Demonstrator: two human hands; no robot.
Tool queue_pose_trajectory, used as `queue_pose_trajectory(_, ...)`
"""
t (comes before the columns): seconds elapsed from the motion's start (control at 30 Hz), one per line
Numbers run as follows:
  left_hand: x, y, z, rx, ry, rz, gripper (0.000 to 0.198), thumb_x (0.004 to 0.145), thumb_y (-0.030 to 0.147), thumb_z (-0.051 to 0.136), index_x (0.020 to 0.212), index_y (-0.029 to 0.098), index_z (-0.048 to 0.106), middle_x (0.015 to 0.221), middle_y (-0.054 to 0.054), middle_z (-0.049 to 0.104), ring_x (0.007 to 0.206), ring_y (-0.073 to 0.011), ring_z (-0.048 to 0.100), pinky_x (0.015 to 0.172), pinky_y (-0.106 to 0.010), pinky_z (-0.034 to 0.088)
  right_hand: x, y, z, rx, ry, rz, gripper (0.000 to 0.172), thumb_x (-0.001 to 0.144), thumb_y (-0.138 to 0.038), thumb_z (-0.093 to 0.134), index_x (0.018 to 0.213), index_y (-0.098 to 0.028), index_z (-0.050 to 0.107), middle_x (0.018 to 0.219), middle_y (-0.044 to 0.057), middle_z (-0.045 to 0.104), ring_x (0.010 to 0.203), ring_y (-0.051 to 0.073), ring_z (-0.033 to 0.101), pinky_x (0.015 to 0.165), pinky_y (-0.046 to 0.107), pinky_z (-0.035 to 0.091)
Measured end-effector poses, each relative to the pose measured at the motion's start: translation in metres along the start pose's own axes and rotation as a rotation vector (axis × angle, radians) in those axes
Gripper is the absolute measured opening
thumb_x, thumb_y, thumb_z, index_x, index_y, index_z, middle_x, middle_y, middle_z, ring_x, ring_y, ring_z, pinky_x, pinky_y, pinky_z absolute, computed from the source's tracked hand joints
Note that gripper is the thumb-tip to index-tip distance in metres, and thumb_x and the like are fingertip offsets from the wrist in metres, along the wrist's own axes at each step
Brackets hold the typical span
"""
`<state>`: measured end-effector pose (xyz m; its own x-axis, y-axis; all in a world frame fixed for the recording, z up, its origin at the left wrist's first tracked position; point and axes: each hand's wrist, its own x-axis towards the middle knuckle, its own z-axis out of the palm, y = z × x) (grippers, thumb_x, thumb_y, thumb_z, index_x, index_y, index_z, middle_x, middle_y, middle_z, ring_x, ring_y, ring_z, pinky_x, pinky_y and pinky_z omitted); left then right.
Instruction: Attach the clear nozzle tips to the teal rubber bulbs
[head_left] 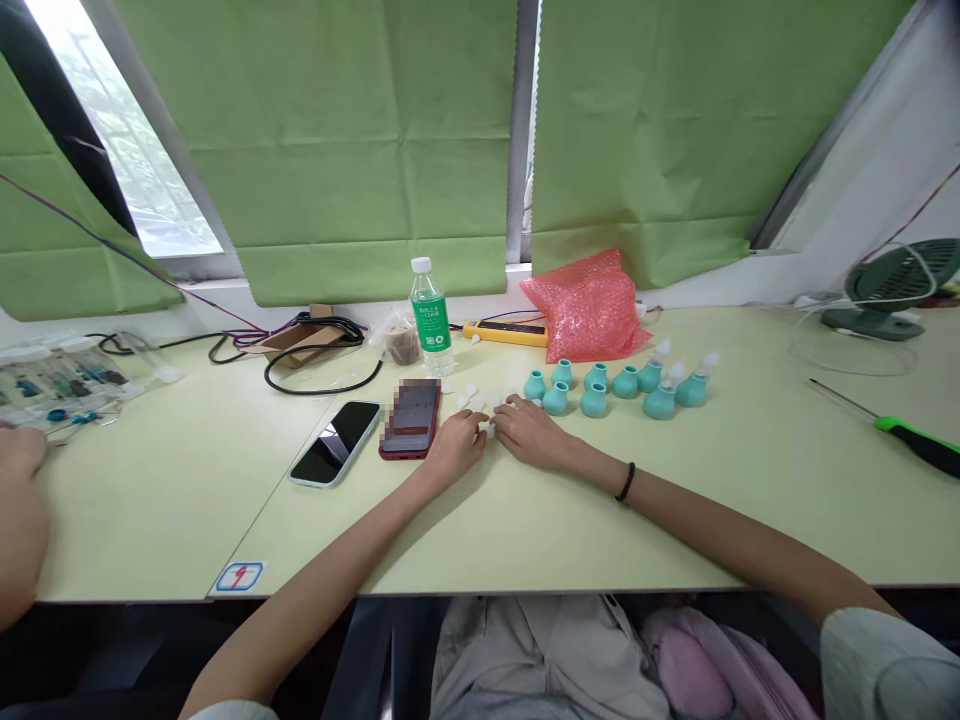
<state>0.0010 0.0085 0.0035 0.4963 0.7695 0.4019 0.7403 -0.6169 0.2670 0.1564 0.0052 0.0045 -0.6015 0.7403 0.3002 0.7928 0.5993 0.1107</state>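
Between the fingertips of the left hand (457,445) and right hand (529,430), which meet on the worktop (525,530), something small and white may be pinched. Whether either grip is closed cannot be told. Loose white tips (471,395) are scattered just beyond the grip. To its right nine teal bulbs (592,400) are counted: three are judged finished, with tips fitted, and six are left bare. Two phones (335,443) lie to its left.

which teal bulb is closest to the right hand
The leftmost teal bulb in the row, just beyond the right hand. The other bulbs sit farther right.
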Motion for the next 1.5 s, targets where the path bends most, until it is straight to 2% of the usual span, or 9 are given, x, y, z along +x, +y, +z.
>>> queue_pose_trajectory(0.27, -0.001, -0.003, 0.004, 0.006, -0.033, -0.047, 0.027, 0.074, 0.025, 0.043, 0.099, 0.016, 0.051, 0.076, -0.005, 0.056, 0.066, -0.0141, 0.052, 0.059, -0.024, 0.041, -0.024, 0.005, 0.018, 0.34, 0.258, 0.025, 0.023, 0.078, -0.014, 0.036, 0.096, -0.016, 0.049, 0.091, 0.008, 0.054, 0.088, 0.019, 0.048, 0.075, 0.034, 0.041)
queue_pose_trajectory(0.47, -0.001, 0.005, 0.001, 0.115, 0.086, 0.043, 0.027, 0.077, 0.021, 0.038, 0.102, 0.018, 0.048, 0.089, -0.007, 0.051, 0.083, -0.0171, 0.048, 0.065, -0.026, 0.041, -0.025, 0.005, 0.02, 0.503, 0.337, 0.126, 0.027, 0.073, -0.014, 0.042, 0.1, -0.016, 0.045, 0.091, 0.007, 0.056, 0.086, 0.017, 0.052, 0.075, 0.032, 0.042)
queue_pose_trajectory(0.7, -0.007, 0.021, 0.009, 0.292, 0.041, 0.233, 0.033, 0.077, 0.023, 0.037, 0.109, 0.015, 0.043, 0.122, -0.01, 0.036, 0.111, -0.0264, 0.028, 0.091, -0.044, 0.022, -0.026, 0.005, 0.016, 0.229, 0.242, 0.18, 0.022, 0.071, -0.021, 0.046, 0.091, -0.013, 0.051, 0.088, 0.01, 0.056, 0.087, 0.022, 0.049, 0.076, 0.037, 0.039)
queue_pose_trajectory(0.9, -0.005, 0.015, 0.013, 0.285, -0.085, 0.289, 0.028, 0.076, 0.01, 0.034, 0.099, 0.015, 0.049, 0.104, -0.01, 0.052, 0.105, -0.0231, 0.035, 0.087, -0.044, 0.022, -0.025, 0.005, 0.014, 0.263, 0.227, 0.069, 0.024, 0.077, -0.011, 0.034, 0.097, -0.015, 0.047, 0.09, 0.009, 0.053, 0.089, 0.018, 0.048, 0.074, 0.033, 0.041)
queue_pose_trajectory(1.03, -0.001, 0.012, 0.013, 0.212, -0.079, 0.235, 0.022, 0.078, 0.011, 0.035, 0.084, 0.017, 0.055, 0.086, -0.006, 0.058, 0.095, -0.0199, 0.039, 0.078, -0.038, 0.027, -0.027, 0.006, 0.011, 0.325, 0.272, 0.068, 0.022, 0.077, -0.016, 0.038, 0.097, -0.014, 0.046, 0.091, 0.009, 0.053, 0.087, 0.018, 0.049, 0.073, 0.033, 0.043)
queue_pose_trajectory(1.13, -0.001, 0.013, 0.013, 0.174, -0.066, 0.22, 0.021, 0.079, 0.014, 0.037, 0.074, 0.018, 0.057, 0.08, -0.004, 0.06, 0.093, -0.0191, 0.039, 0.077, -0.038, 0.025, -0.032, 0.006, 0.008, 0.266, 0.197, 0.043, 0.021, 0.076, -0.017, 0.039, 0.096, -0.013, 0.047, 0.09, 0.009, 0.054, 0.088, 0.02, 0.049, 0.074, 0.036, 0.042)
queue_pose_trajectory(1.23, -0.003, 0.015, 0.013, 0.147, -0.041, 0.188, 0.018, 0.078, 0.018, 0.039, 0.084, 0.019, 0.056, 0.085, -0.003, 0.06, 0.093, -0.0192, 0.039, 0.075, -0.038, 0.024, -0.037, 0.006, 0.007, 0.212, 0.141, 0.009, 0.027, 0.076, -0.008, 0.033, 0.098, -0.013, 0.047, 0.094, 0.01, 0.053, 0.093, 0.021, 0.047, 0.076, 0.038, 0.042)
queue_pose_trajectory(1.37, -0.005, 0.02, 0.012, 0.145, -0.033, 0.147, 0.024, 0.079, 0.023, 0.038, 0.1, 0.02, 0.05, 0.103, -0.006, 0.055, 0.099, -0.0221, 0.035, 0.073, -0.039, 0.025, -0.042, 0.006, 0.009, 0.287, 0.205, 0.056, 0.034, 0.074, -0.007, 0.033, 0.106, -0.014, 0.041, 0.099, 0.01, 0.051, 0.097, 0.02, 0.045, 0.078, 0.037, 0.042)
queue_pose_trajectory(1.5, -0.006, 0.022, 0.01, 0.12, -0.088, 0.214, 0.022, 0.081, 0.023, 0.035, 0.094, 0.022, 0.053, 0.102, -0.003, 0.056, 0.103, -0.0215, 0.034, 0.076, -0.041, 0.023, -0.043, 0.003, 0.009, 0.378, 0.25, 0.072, 0.035, 0.071, -0.011, 0.038, 0.106, -0.013, 0.04, 0.1, 0.011, 0.05, 0.096, 0.021, 0.046, 0.078, 0.037, 0.042)
